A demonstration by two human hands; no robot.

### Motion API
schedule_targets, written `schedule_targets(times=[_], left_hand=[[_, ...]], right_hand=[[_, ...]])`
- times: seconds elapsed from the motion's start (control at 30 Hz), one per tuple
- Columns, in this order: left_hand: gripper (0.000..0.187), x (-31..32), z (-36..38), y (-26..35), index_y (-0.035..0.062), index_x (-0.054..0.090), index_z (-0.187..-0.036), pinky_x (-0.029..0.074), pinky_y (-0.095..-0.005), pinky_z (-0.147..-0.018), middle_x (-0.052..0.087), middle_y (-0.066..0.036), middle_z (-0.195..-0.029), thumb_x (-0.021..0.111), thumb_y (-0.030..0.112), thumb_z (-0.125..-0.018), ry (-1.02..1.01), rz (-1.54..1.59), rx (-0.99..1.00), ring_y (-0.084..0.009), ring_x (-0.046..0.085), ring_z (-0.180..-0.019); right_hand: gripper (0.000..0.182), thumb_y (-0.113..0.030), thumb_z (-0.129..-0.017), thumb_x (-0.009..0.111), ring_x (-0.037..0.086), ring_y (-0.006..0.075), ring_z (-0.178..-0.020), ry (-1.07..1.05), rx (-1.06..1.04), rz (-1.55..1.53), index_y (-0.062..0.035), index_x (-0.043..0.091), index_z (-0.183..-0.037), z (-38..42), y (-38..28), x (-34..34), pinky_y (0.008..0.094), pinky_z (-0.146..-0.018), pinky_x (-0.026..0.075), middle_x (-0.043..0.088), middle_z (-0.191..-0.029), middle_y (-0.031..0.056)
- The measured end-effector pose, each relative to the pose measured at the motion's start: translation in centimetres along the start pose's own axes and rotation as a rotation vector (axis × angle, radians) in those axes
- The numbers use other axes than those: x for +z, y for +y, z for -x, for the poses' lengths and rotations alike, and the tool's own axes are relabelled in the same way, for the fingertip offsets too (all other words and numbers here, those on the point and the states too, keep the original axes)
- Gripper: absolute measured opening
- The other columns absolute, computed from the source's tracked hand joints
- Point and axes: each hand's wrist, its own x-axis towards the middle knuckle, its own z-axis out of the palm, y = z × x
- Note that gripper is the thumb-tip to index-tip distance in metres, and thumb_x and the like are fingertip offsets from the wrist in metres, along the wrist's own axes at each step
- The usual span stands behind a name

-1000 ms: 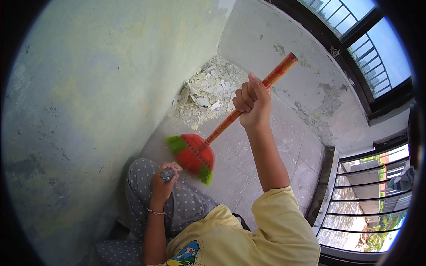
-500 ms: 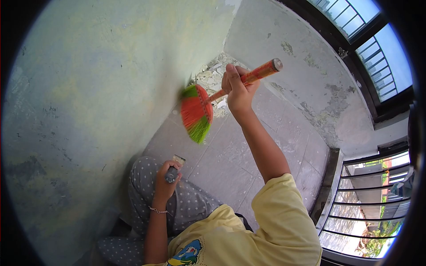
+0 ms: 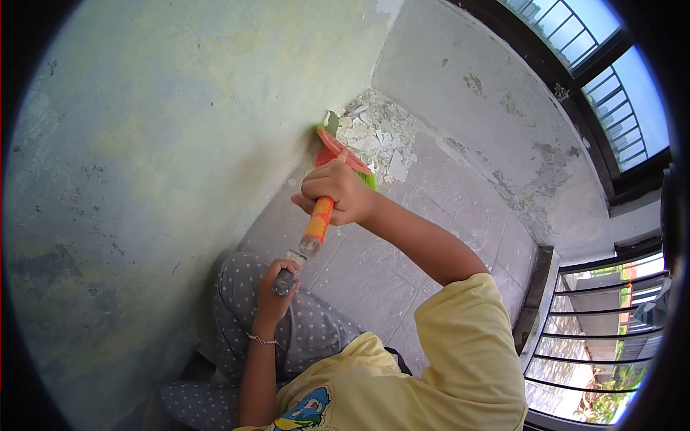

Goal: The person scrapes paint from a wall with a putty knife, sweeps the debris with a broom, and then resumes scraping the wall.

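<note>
My right hand is closed around the orange handle of a small broom. Its red and green head is low by the left wall, beside a heap of pale paint flakes; the hand hides part of the bristles. My left hand rests near my knee, wrapped round the dark handle of a scraper. The scraper's flat blade points up and away from me, just below the end of the broom handle.
A mottled wall rises close on the left. The far wall has peeling patches. Grey floor tiles carry white dust. A dark-framed window is at the upper right, and a barred opening at the lower right.
The broom has swung round: its handle end now points toward me and its head lies against the wall by the flakes. My right hand moved down and left. My left hand stayed nearly still.
</note>
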Motion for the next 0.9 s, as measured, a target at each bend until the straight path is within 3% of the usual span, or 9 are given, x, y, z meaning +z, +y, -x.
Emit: schedule_targets(times=[0.07, 0.17, 0.43, 0.6, 0.67, 0.77, 0.9], left_hand=[[0.016, -0.2, 0.2, 0.7, 0.0038, 0.051, -0.092, 0.048, -0.0322, -0.082, 0.064, -0.013, -0.095, 0.063, 0.003, -0.080, 0.013, -0.123, 0.005, -0.0215, 0.063, -0.093], [0.014, 0.2, 0.5, -0.2, 0.0035, 0.051, -0.091, 0.047, -0.0313, -0.080, 0.063, -0.013, -0.092, 0.061, 0.010, -0.084, 0.052, -0.111, 0.006, -0.0188, 0.062, -0.089], [0.019, 0.4, 0.1, -2.3, 0.0030, 0.053, -0.091, 0.047, -0.0359, -0.076, 0.060, -0.013, -0.085, 0.062, 0.015, -0.080, -0.014, -0.064, 0.049, -0.0281, 0.061, -0.082], [0.020, 0.6, 0.3, -3.3, 0.0031, 0.053, -0.092, 0.047, -0.0372, -0.075, 0.059, -0.013, -0.085, 0.063, 0.016, -0.080, 0.019, -0.206, 0.093, -0.0300, 0.060, -0.082], [0.020, 0.8, 0.5, -3.7, 0.0031, 0.053, -0.092, 0.047, -0.0376, -0.074, 0.059, -0.013, -0.084, 0.063, 0.016, -0.080, 0.029, -0.263, 0.108, -0.0308, 0.059, -0.081], [0.020, 0.9, 0.8, -4.1, 0.0031, 0.053, -0.092, 0.047, -0.0384, -0.074, 0.059, -0.013, -0.084, 0.063, 0.016, -0.079, 0.036, -0.354, 0.131, -0.0319, 0.059, -0.081], [0.021, 1.1, 0.6, -4.3, 0.0032, 0.054, -0.092, 0.046, -0.0394, -0.073, 0.059, -0.013, -0.084, 0.063, 0.017, -0.079, 0.056, -0.477, 0.168, -0.0334, 0.058, -0.080]], right_hand=[[0.036, -0.011, -0.081, 0.067, 0.047, 0.0257, -0.044, -0.100, -0.108, 0.048, -0.0076, 0.042, -0.057, 1.9, -1.5, 3.2, 0.0376, -0.042, 0.035, 0.042, -0.052, 0.0053], [0.032, -0.015, -0.083, 0.067, 0.051, 0.0245, -0.045, -0.122, -0.191, -0.053, -0.0091, 0.046, -0.059, 2.8, -6.0, 6.3, 0.0368, -0.042, 0.037, 0.048, -0.055, 0.0029], [0.029, -0.017, -0.085, 0.065, 0.055, 0.0265, -0.048, -0.144, -0.162, -0.348, -0.0066, 0.048, -0.063, 2.7, -15.3, 10.7, 0.0386, -0.042, 0.040, 0.051, -0.057, 0.0062], [0.027, -0.018, -0.084, 0.065, 0.057, 0.0285, -0.051, -0.185, -0.168, -0.361, -0.0054, 0.050, -0.065, 2.8, -14.8, 12.5, 0.0396, -0.044, 0.043, 0.053, -0.059, 0.0075], [0.020, -0.025, -0.073, 0.068, 0.063, 0.0284, -0.059, -0.241, -0.162, -0.326, -0.0071, 0.059, -0.073, 3.6, -14.1, 13.6, 0.0413, -0.051, 0.048, 0.061, -0.065, 0.0063], [0.021, -0.019, -0.078, 0.067, 0.062, 0.0300, -0.058, -0.313, -0.183, -0.202, -0.0050, 0.055, -0.068, 5.2, -12.5, 14.8, 0.0406, -0.051, 0.048, 0.059, -0.063, 0.0089], [0.020, -0.020, -0.077, 0.068, 0.062, 0.0287, -0.058, -0.421, -0.097, -0.027, -0.0058, 0.057, -0.068, 7.4, -8.2, 14.5, 0.0410, -0.051, 0.047, 0.060, -0.065, 0.0079]])
